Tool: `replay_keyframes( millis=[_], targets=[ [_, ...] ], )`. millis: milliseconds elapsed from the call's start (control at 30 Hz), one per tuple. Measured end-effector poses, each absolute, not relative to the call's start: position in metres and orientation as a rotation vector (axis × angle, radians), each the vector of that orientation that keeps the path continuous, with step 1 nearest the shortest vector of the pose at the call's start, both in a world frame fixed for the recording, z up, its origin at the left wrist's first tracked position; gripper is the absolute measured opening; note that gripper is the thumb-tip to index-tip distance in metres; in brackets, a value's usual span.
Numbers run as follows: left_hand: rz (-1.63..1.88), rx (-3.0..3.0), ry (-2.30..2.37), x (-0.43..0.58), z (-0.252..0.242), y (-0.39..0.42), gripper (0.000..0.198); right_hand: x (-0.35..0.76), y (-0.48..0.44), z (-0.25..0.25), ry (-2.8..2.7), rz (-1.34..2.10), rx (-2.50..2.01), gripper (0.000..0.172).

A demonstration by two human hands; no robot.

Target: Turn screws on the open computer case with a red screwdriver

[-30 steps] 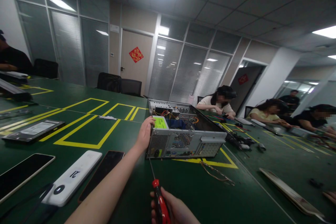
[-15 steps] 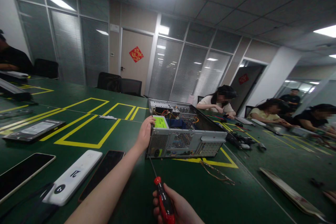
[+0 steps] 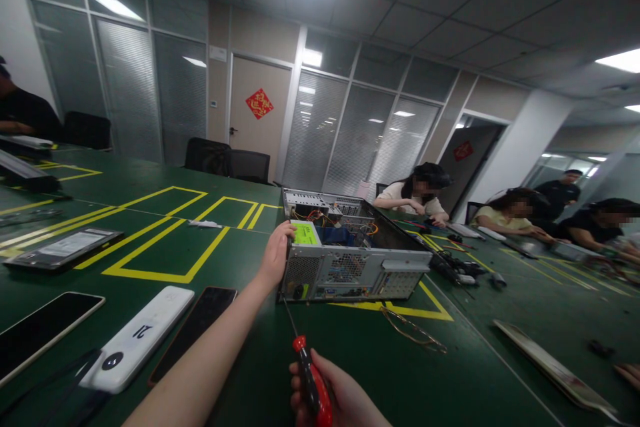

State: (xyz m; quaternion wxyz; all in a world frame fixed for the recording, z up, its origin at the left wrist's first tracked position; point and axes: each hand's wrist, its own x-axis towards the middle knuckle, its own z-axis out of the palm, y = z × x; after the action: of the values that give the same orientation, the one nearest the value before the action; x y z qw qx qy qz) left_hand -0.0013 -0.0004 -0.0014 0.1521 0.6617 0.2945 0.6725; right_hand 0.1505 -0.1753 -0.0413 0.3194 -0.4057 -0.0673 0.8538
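Observation:
An open grey computer case (image 3: 350, 260) lies on its side on the green table (image 3: 380, 367), its rear panel facing me. My left hand (image 3: 275, 255) grips the case's near left corner, thumb over the top edge by the green-labelled power supply (image 3: 306, 234). My right hand (image 3: 335, 395), at the bottom edge of the view, is closed around a screwdriver (image 3: 310, 373) with a red and black handle. Its thin shaft points up at the lower left corner of the rear panel.
A white power bank (image 3: 137, 339) and two dark phones (image 3: 193, 323) lie at the left, with a flat device (image 3: 63, 247) beyond. A tangle of wire (image 3: 413, 330) and a flat strip (image 3: 550, 363) lie to the right. Several people sit at the table's far right.
My right hand has shifted slightly with the screwdriver, whose handle now sits a little lower and more upright. The left hand has stayed on the case.

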Motion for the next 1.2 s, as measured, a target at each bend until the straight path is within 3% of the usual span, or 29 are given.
replay_keyframes(
  millis=[200, 400, 733, 967, 1200],
  targets=[
    [1.936, 1.91, 0.852, -0.001, -0.004, 0.002, 0.044, 0.154, -0.173, -0.034, -0.006, 2.216, -1.009, 0.046],
    [1.934, 1.905, 0.851, -0.001, -0.002, 0.001, 0.042, 0.152, -0.174, -0.032, -0.013, 2.202, -1.108, 0.029],
    [1.93, 1.913, 0.849, -0.001, -0.003, 0.001, 0.042, 0.157, -0.172, -0.044, -0.182, 2.322, -1.039, 0.048],
    [1.933, 1.906, 0.849, -0.001, -0.002, 0.0, 0.042, 0.152, -0.177, -0.039, -0.128, 2.249, -1.105, 0.039],
    [1.943, 1.91, 0.838, -0.001, -0.004, 0.001, 0.042, 0.155, -0.174, -0.051, -0.263, 2.308, -1.074, 0.047]
  ],
)
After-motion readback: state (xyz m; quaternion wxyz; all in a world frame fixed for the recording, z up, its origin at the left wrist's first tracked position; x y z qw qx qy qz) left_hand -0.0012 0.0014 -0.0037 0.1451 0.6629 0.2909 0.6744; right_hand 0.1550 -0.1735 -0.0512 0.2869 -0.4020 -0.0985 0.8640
